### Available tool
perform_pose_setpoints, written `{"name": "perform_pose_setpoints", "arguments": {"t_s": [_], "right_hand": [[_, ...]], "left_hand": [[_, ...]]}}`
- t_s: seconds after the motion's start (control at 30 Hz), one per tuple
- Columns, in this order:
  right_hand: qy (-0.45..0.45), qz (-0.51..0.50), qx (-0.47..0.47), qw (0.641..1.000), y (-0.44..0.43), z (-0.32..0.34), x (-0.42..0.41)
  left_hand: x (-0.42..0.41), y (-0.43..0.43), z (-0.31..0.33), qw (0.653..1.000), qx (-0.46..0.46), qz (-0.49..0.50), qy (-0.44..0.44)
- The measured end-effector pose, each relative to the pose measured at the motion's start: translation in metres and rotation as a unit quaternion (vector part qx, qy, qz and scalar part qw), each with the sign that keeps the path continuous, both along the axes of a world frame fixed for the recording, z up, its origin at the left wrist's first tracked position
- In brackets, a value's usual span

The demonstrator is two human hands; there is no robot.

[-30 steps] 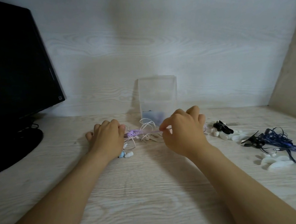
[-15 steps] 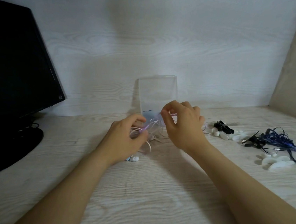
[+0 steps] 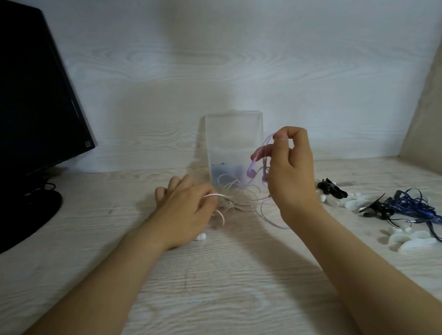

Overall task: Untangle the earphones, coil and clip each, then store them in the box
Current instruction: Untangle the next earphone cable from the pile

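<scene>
A clear plastic box stands at the back of the desk with something dark blue at its bottom. In front of it my right hand is raised and pinches the purple earphones, whose buds dangle beside the box. My left hand rests low on the desk, fingers closed over the white earphone cord. The white and purple cords still cross in a tangle between my hands. A white earbud lies under my left wrist.
A black monitor on its stand fills the left side. To the right lie black clips, white clips and a tangled dark blue earphone cord. A beige wall panel closes the right side.
My right hand has lifted the purple earphones up off the desk in front of the box. My left hand has dropped back down onto the white cord.
</scene>
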State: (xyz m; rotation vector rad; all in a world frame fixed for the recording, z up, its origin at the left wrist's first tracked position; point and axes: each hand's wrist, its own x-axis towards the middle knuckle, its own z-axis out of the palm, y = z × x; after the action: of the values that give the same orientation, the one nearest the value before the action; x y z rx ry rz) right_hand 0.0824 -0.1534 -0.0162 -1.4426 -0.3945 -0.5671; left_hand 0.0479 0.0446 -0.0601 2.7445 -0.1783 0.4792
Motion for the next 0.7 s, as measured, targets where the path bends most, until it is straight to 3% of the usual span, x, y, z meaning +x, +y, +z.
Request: {"name": "perform_pose_setpoints", "arguments": {"t_s": [0.23,0.4,0.5,0.6,0.7], "right_hand": [[0.001,0.003,0.012,1.0,-0.005,0.006,-0.004],[-0.009,0.025,-0.035,0.999,-0.003,0.007,-0.005],[-0.016,0.052,-0.065,0.996,0.0,0.005,-0.006],[-0.006,0.103,-0.083,0.991,0.001,0.003,-0.008],[0.019,0.141,-0.073,0.987,0.001,0.002,-0.009]], "left_hand": [[-0.001,0.006,0.005,0.996,0.016,0.089,-0.024],[0.0,-0.004,0.008,0.981,0.007,0.107,-0.162],[-0.006,-0.02,0.016,0.976,-0.117,0.009,-0.181],[-0.016,-0.038,0.028,0.936,-0.32,-0.119,-0.081],[-0.018,-0.046,0.033,0.905,-0.405,-0.125,-0.042]]}}
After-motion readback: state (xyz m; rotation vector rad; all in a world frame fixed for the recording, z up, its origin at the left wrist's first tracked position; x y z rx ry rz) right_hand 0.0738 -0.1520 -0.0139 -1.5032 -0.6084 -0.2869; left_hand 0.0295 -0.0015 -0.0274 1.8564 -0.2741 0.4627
